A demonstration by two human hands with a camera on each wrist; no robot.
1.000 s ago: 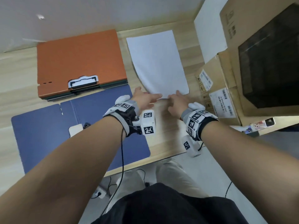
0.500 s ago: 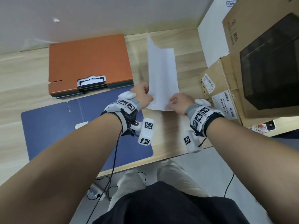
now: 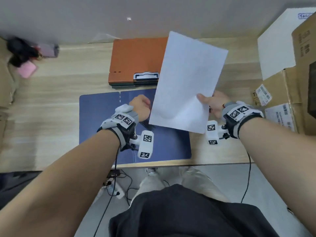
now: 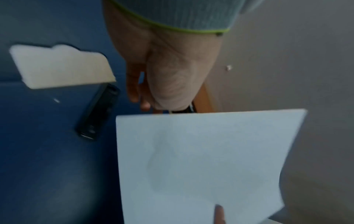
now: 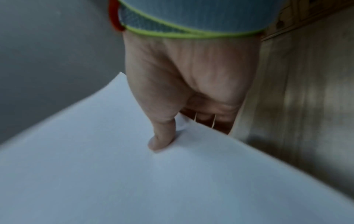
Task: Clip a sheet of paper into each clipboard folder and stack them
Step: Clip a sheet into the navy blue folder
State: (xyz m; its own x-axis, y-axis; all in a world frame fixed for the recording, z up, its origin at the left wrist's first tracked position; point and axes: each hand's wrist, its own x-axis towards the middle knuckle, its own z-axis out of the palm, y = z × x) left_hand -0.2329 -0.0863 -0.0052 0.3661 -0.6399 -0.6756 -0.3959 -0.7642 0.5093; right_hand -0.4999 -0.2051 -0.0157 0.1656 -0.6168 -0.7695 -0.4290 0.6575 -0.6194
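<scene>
One sheet in hand: the sheet of paper [image 3: 186,86] is being held clear of the tabletop [image 3: 51,106], hanging over the 3 o'clock half of the open blue folder [image 3: 100,120].
Right grip: the right hand [image 3: 216,104] is pinching the sheet's 4 o'clock edge, thumb on top and fingers underneath.
Left grip: the left hand [image 3: 141,107] is hovering over the blue folder with fingers loosely curled, holding nothing; its fingertips are passing behind the sheet.
Handling: judged light, limp and easily creased; the sheet is bowing slightly, so taking hold along one edge with a second support is advisable.
Appearance: white, blank, rectangular, tilted toward 1 o'clock.
Clip: the white clip [image 4: 61,66] is lying on the blue folder.
Stack: the orange folder [image 3: 135,60] is topping a pile at 12 o'clock.
</scene>
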